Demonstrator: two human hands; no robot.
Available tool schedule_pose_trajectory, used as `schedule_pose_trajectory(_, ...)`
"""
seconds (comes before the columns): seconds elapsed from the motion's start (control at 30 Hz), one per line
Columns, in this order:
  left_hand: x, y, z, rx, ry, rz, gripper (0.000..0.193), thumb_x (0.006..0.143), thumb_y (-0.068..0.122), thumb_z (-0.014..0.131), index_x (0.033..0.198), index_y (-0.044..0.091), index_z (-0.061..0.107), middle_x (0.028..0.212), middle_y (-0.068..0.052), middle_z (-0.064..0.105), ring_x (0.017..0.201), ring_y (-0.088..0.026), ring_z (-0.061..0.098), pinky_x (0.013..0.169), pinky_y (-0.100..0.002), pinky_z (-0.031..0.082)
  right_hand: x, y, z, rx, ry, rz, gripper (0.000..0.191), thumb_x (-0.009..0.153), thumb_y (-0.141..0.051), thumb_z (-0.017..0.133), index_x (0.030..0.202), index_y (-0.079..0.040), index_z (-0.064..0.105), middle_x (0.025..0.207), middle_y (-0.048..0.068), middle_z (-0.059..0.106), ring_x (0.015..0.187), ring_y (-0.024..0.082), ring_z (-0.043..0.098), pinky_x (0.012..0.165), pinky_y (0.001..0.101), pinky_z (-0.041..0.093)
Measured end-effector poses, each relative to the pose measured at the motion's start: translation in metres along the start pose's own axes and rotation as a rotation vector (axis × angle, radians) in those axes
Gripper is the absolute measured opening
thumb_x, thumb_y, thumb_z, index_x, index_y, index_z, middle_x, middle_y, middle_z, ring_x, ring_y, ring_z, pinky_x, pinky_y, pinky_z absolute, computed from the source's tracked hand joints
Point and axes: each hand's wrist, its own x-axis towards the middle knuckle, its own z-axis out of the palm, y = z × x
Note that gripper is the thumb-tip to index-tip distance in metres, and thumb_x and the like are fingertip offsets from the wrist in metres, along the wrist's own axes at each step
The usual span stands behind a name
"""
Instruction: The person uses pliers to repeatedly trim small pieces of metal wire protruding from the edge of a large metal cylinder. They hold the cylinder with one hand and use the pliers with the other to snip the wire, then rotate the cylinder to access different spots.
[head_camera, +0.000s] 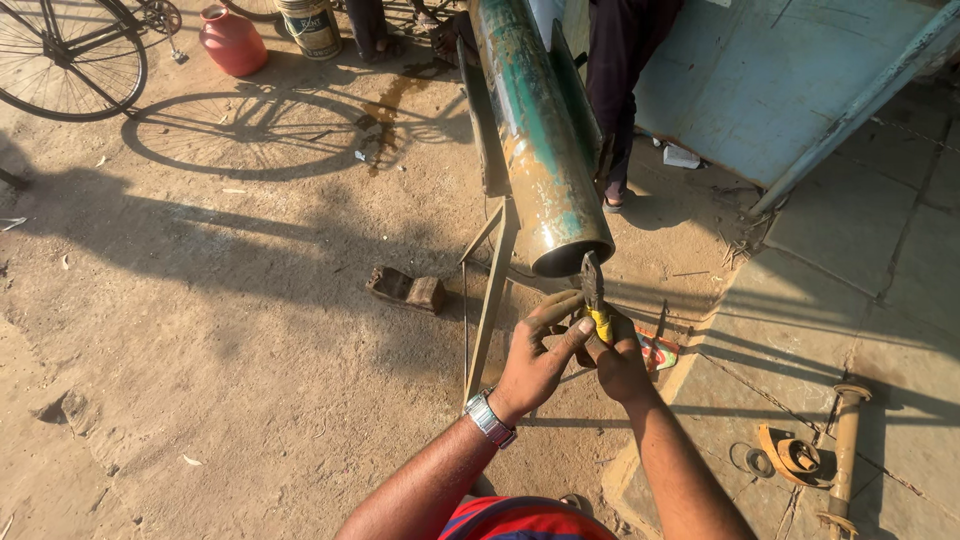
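Note:
A long green, rust-streaked metal pipe (535, 130) lies on a metal stand (490, 290), its open end facing me. My right hand (617, 358) grips a pair of pliers (594, 290) with yellow handles, their jaws raised to the pipe's lower rim. My left hand (535, 358), with a metal wristwatch on its wrist, rests against the pliers' handles and the right hand, fingers partly spread.
A brick-like block (408, 289) lies on the dirt left of the stand. A person (622, 90) stands behind the pipe. A bicycle (75, 50), a red pot (232, 40) and a bucket (311, 25) are at the back. Rusty pipe fittings (815, 455) lie on the paving at right.

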Motion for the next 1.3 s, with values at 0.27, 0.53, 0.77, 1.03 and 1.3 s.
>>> schedule_pose_trajectory(0.27, 0.004, -0.023, -0.012, -0.266, 0.043, -0.144, 0.025, 0.099, 0.012, 0.068, 0.119, -0.003, 0.070, 0.108, -0.007, 0.076, 0.098, -0.010, 0.070, 0.087, -0.027, 0.058, -0.044, 0.027, -0.011, -0.251, -0.148, 0.134, 0.028, 0.103, -0.025, 0.055, 0.098, -0.001, 0.068, 0.065, 0.003, 0.060, 0.053, 0.012, 0.053, 0.048, 0.0294, 0.043)
schedule_pose_trajectory(0.53, -0.012, -0.036, -0.030, -0.399, 0.048, -0.338, 0.022, 0.094, 0.011, 0.070, 0.113, 0.000, 0.071, 0.101, -0.005, 0.076, 0.092, -0.012, 0.071, 0.083, -0.030, 0.061, -0.053, 0.055, -0.010, -0.433, -0.198, 0.201, 0.022, 0.099, -0.023, 0.059, 0.109, -0.007, 0.069, 0.065, 0.002, 0.055, 0.057, 0.012, 0.051, 0.052, 0.0295, 0.042)
schedule_pose_trajectory(0.77, -0.023, -0.041, -0.040, -0.378, 0.014, -0.319, 0.024, 0.091, 0.011, 0.077, 0.111, -0.001, 0.074, 0.101, -0.007, 0.077, 0.095, -0.012, 0.072, 0.088, -0.031, 0.060, -0.054, 0.055, -0.004, -0.285, -0.270, 0.320, 0.033, 0.099, -0.028, 0.055, 0.122, -0.008, 0.067, 0.097, 0.003, 0.076, 0.088, 0.013, 0.071, 0.075, 0.0320, 0.060)
schedule_pose_trajectory(1.03, -0.027, -0.066, -0.047, -0.336, 0.115, -0.382, 0.019, 0.092, 0.014, 0.080, 0.101, -0.003, 0.075, 0.093, -0.009, 0.076, 0.087, -0.014, 0.069, 0.081, -0.031, 0.056, -0.052, 0.059, -0.003, -0.430, -0.303, 0.308, 0.043, 0.095, -0.012, 0.051, 0.136, -0.010, 0.062, 0.108, 0.008, 0.073, 0.096, 0.019, 0.065, 0.088, 0.0354, 0.054)
schedule_pose_trajectory(1.3, -0.025, -0.066, -0.037, -0.002, 0.273, -0.350, 0.022, 0.093, 0.025, 0.073, 0.092, 0.003, 0.071, 0.081, -0.003, 0.074, 0.074, -0.011, 0.069, 0.069, -0.027, 0.057, -0.058, 0.069, 0.002, -0.795, -0.193, 0.211, 0.051, 0.094, -0.013, 0.062, 0.143, -0.007, 0.049, 0.125, 0.018, 0.066, 0.121, 0.028, 0.063, 0.106, 0.0374, 0.046)
